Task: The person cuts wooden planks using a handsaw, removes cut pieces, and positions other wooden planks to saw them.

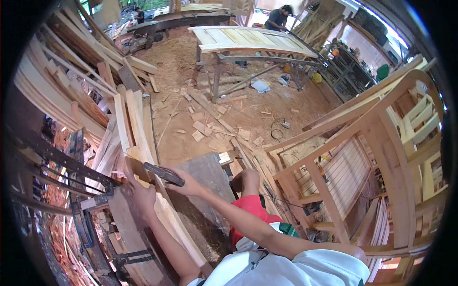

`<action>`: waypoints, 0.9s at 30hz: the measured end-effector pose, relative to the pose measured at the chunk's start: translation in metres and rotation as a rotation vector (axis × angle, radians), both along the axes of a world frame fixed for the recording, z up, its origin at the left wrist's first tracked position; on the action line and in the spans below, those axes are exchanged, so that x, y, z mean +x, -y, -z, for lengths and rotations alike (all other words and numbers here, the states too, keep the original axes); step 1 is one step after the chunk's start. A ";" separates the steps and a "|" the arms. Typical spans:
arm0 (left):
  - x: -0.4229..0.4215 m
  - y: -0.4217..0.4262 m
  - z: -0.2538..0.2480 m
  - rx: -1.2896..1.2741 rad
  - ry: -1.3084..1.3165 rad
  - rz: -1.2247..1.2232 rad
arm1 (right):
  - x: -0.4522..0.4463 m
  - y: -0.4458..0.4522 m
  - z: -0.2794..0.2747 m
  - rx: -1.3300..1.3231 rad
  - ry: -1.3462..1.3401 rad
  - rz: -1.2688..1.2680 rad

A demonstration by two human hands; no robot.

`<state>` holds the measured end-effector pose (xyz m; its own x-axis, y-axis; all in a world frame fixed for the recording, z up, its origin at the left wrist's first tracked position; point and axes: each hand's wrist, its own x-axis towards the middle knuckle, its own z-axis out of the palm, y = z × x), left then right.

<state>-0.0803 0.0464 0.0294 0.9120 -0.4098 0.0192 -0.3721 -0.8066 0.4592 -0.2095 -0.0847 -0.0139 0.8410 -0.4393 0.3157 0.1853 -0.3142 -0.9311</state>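
My right hand (187,183) is closed round a dark, bar-shaped tool (163,174), whose exact kind I cannot make out. The tool points up and left, towards my left hand (142,194). That hand grips a short wooden piece (138,168), with its fingers partly hidden behind the wood. Below both hands a long pale plank (172,224) runs towards my body. A grey flat surface (202,183) lies just right of my right hand.
Stacked boards (78,81) lean at the left beside a dark metal frame (62,159). Ahead, a door panel (253,38) rests on a trestle, and a person (277,20) stands behind it. Wooden frames (329,200) crowd the right. Offcuts (202,127) and sawdust cover the floor.
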 end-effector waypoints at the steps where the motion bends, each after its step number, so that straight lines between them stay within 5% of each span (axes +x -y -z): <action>1: 0.002 -0.002 0.006 0.001 -0.004 -0.014 | -0.001 -0.002 -0.003 0.009 -0.031 0.012; 5: 0.019 -0.007 0.029 -0.037 -0.143 -0.021 | -0.006 -0.004 -0.063 0.063 -0.242 -0.016; 8: 0.035 -0.011 0.049 -0.069 -0.220 0.073 | -0.009 0.001 -0.087 -0.140 -0.236 -0.050; 11: 0.022 -0.008 0.041 -0.243 -0.185 0.112 | -0.003 0.000 -0.085 -0.113 -0.237 -0.073; 13: -0.001 0.001 0.014 -0.106 0.073 -0.009 | -0.006 -0.002 -0.097 -0.140 -0.159 -0.005; 18: 0.006 0.009 0.014 0.124 -0.132 -0.099 | -0.006 0.012 -0.104 -0.091 -0.247 0.026; 27: 0.011 0.011 0.024 -0.078 -0.055 -0.055 | -0.001 0.013 -0.087 -0.044 -0.218 0.010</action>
